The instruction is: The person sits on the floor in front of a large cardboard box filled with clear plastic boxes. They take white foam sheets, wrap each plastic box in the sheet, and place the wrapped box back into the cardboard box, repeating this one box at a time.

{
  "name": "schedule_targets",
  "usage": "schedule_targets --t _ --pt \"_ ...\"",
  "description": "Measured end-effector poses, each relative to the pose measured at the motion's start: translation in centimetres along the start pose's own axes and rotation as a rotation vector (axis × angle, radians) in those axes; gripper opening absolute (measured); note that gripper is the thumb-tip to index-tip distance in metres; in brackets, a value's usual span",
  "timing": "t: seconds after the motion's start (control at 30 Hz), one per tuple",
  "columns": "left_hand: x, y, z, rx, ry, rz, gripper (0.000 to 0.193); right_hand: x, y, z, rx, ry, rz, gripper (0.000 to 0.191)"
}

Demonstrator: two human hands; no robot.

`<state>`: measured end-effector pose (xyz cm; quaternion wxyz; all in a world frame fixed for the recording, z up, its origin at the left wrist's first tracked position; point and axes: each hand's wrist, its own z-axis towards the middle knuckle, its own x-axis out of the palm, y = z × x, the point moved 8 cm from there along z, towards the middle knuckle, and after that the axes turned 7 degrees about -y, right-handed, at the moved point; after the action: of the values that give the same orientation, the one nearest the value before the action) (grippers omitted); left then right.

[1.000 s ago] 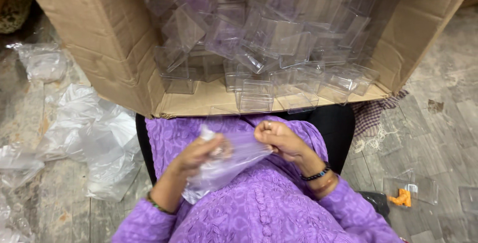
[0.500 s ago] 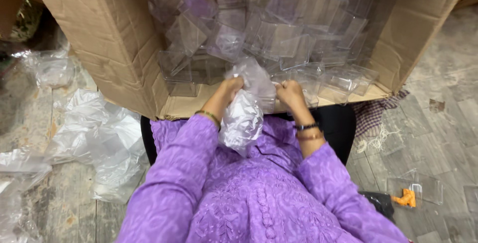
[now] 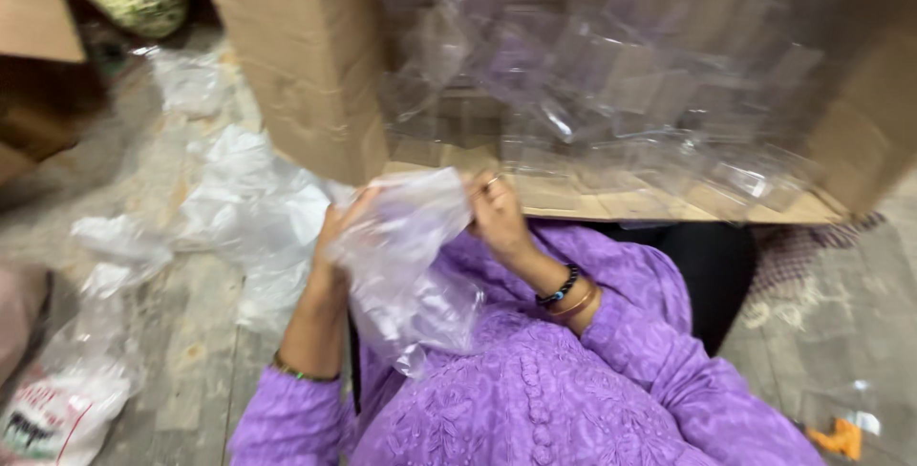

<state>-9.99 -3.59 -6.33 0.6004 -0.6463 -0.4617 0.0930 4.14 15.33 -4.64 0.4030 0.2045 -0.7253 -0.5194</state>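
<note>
A clear plastic bag [image 3: 406, 265] hangs between my two hands above my purple lap. My left hand [image 3: 336, 237] grips its left edge and my right hand [image 3: 494, 210] grips its upper right edge, holding the mouth apart. Both hands are just in front of a big cardboard box [image 3: 306, 55] lying on its side, filled with several clear plastic containers [image 3: 621, 84]. The picture is blurred by motion.
Crumpled clear and white plastic bags [image 3: 244, 218] lie on the grey floor to the left. A printed white bag [image 3: 57, 409] sits at the bottom left. A small orange object [image 3: 841, 437] lies at the bottom right. Brown cardboard [image 3: 43, 8] stands top left.
My hands and the bag rose from my lap to the box's opening, then shifted left and slightly down. The camera has swung right and the view has blurred.
</note>
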Motion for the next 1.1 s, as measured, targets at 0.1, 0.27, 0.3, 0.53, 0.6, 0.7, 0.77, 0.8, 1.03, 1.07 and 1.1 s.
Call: schedule_targets --t 0.1,0.27,0.3,0.53,0.6,0.7,0.77,0.8,1.03,1.07,1.1 --pt "-6.8 0.1 -4.1 -0.024 -0.148 0.023 0.044 5.9 -5.3 -0.6 -0.128 0.249 -0.204 0.029" --pt "-11.3 4.4 -5.7 -0.085 -0.334 0.148 0.051 8.4 -11.9 -0.1 -0.041 0.424 -0.729 0.041" --pt "-11.1 5.0 -6.0 -0.119 -0.322 0.198 0.053 9.3 -10.7 -0.2 -0.251 0.462 -0.839 0.042" --pt "-4.9 10.1 -10.3 -0.510 0.227 0.478 0.064 10.4 -8.9 -2.3 -0.133 0.533 -0.948 0.037" --pt "-4.5 12.1 -11.0 -0.595 0.234 0.364 0.066 11.0 -7.8 -2.6 -0.056 0.588 -0.929 0.035" --pt "-6.3 14.5 -12.3 -0.634 0.370 0.501 0.066 13.1 -0.1 -4.0 -0.302 0.656 -0.899 0.025" --pt "-11.6 12.6 -11.0 -0.535 -0.026 0.291 0.059 13.8 9.5 -6.7 -0.667 0.540 -0.864 0.016" --pt "-12.3 8.8 -9.2 -0.130 0.114 0.451 0.060 13.5 13.3 -8.0 -0.583 0.520 -0.784 0.015" --pt "-23.2 -1.1 -2.2 -0.012 -0.807 0.223 0.081 10.7 29.2 -21.0 -0.815 0.913 -0.052 0.015" --pt "-22.8 -1.4 -1.2 -0.020 -0.833 0.153 0.079 10.5 28.8 -21.3 -0.831 0.909 -0.047 0.016" --pt "-22.3 -1.7 -0.1 -0.022 -0.855 0.083 0.078 10.4 28.3 -21.4 -0.840 0.902 -0.043 0.016"
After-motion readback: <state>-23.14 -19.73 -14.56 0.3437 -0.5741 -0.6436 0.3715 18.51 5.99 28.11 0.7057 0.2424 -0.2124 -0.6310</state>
